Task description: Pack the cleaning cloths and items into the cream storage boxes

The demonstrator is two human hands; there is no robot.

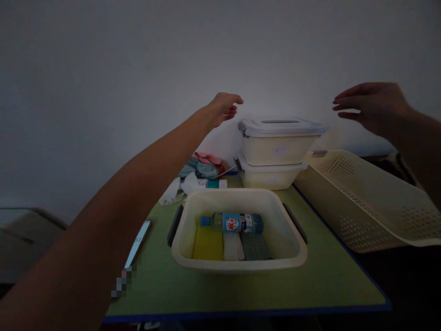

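Note:
Both my arms are stretched out over a green table [320, 280]. My left hand [224, 106] hangs in the air just left of the lidded white box [279, 140], fingers curled loosely downward and holding nothing. My right hand [372, 106] hovers to the right of that box, above its lid, fingers stretched out flat and empty. The lidded box is stacked on a second white box [270, 176]. In front stands an open white tub [241, 232] holding a blue-labelled bottle [236, 222], a yellow sponge [207, 242], a white pad [233, 247] and a grey cloth [255, 247].
A perforated cream basket [368, 202] lies tilted at the right edge of the table. Behind the tub lie a white tube [203, 184], crumpled white cloth [171, 193] and folded coloured cloths [203, 166]. A phone [138, 242] rests at the left. The room is dim; a plain wall stands behind.

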